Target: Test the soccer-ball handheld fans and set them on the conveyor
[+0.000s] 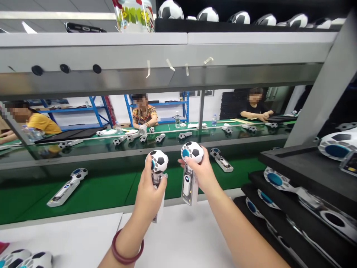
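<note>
My left hand [148, 191], with a dark red bangle on the wrist, is closed around a handheld fan [160, 162] with a white and black soccer-ball head. Its handle points down and is partly hidden by my fingers. To the right, my right hand [205, 171] grips a second soccer-ball handheld fan [188, 186] just below and behind its head. The blue centre of that head faces me, and a small lit display shows on its clear-fronted handle. Both fans are held upright above the white worktop [178, 242], side by side and apart.
A green conveyor belt [111, 197] crosses ahead with several fans lying on it. Black trays [281, 160] of fans are stacked at right. More fan heads [36, 260] sit at lower left. A metal shelf [111, 52] spans overhead. Several co-workers [145, 113] sit across the line.
</note>
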A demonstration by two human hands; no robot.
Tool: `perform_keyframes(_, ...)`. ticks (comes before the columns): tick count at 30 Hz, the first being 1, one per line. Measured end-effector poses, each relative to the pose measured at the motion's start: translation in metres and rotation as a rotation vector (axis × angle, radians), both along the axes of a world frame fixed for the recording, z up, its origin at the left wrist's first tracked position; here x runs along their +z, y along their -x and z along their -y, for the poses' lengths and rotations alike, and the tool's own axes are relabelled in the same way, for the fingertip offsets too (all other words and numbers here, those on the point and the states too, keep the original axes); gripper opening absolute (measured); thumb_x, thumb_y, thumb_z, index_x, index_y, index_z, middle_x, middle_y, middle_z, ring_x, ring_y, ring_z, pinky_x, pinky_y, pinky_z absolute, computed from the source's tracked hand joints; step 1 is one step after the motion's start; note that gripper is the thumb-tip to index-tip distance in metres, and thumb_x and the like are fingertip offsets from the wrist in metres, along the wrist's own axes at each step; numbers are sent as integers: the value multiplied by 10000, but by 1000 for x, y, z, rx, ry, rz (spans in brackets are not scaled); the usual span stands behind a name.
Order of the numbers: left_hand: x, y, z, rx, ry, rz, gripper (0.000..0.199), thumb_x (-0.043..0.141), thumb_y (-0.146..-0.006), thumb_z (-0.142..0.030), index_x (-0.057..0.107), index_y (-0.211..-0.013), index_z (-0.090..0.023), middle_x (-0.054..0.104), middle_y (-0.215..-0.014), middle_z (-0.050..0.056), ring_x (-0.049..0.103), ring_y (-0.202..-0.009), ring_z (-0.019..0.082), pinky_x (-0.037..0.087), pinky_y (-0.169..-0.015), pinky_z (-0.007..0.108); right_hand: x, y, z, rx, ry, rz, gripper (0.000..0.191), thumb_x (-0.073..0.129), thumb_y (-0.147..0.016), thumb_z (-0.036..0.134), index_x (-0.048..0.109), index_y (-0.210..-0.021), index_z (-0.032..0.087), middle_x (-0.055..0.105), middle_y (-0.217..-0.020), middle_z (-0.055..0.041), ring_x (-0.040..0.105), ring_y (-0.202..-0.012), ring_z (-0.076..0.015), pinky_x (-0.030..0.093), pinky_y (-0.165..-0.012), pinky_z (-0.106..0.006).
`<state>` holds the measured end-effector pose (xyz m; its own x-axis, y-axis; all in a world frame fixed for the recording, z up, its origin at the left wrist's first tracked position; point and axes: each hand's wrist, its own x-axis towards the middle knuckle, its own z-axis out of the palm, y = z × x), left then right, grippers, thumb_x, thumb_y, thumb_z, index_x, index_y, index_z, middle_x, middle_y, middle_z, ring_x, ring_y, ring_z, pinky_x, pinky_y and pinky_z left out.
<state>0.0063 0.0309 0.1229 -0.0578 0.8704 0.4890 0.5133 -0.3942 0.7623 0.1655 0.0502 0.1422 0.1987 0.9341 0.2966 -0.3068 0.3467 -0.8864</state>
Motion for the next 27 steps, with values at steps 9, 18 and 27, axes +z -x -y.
perform_keyframes(9,-92,3,13,47,-335,-353,595,416,-860,-185,140,-1374,-298,407,-1224,164,476,-1098,286,444,-840,429,3,-11,6,-56,9,297,914,693,-607,316,170,-1357,303,567,-957,-25,604,-778,-173,481,-778,-351)
perform_keyframes(18,-126,15,14,8,-185,-75,657,558,-779,-296,246,-1350,-200,392,-1291,192,387,-1203,336,362,-941,481,-35,-3,-1,217,-100,456,858,694,-638,246,187,-1329,291,531,-1111,-71,595,-828,-169,472,-761,-314)
perform_keyframes(27,-123,34,6,-367,457,458,701,699,-591,-307,382,-1200,-161,508,-1215,152,464,-1127,318,330,-969,412,-123,12,-2,502,208,110,574,794,-535,290,480,-1006,192,614,-949,-56,595,-880,-212,449,-838,-394)
